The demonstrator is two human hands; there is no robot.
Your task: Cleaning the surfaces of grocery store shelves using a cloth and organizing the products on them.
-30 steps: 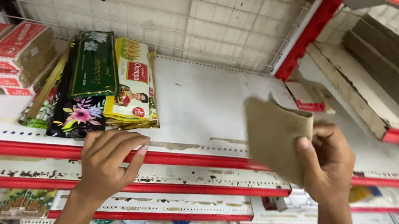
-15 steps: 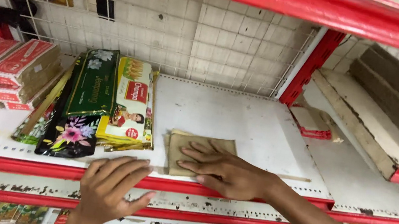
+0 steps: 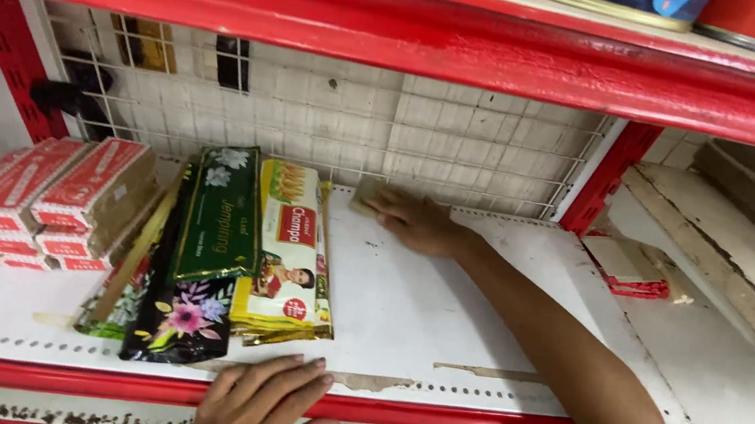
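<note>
My right hand [image 3: 418, 223] reaches to the back of a white shelf [image 3: 441, 319] and presses flat on a beige cloth [image 3: 364, 197], most of it hidden under my fingers. My left hand [image 3: 261, 407] rests with spread fingers on the shelf's red front edge [image 3: 466, 421], holding nothing. Just left of my right hand lie flat packets: a yellow one [image 3: 288, 254], a dark green one [image 3: 220, 214] and a black flowered one [image 3: 181, 317].
Red and white boxes [image 3: 44, 200] are stacked at the far left. A wire grid [image 3: 361, 121] backs the shelf. A red upright [image 3: 604, 175] divides it from the neighbouring shelf, where a small red and white box [image 3: 626, 267] and wooden boards [image 3: 735, 262] lie.
My right hand held the cloth up in the air, then laid it on the shelf's front, and has now slid it to the back. My left hand stayed on the front edge.
</note>
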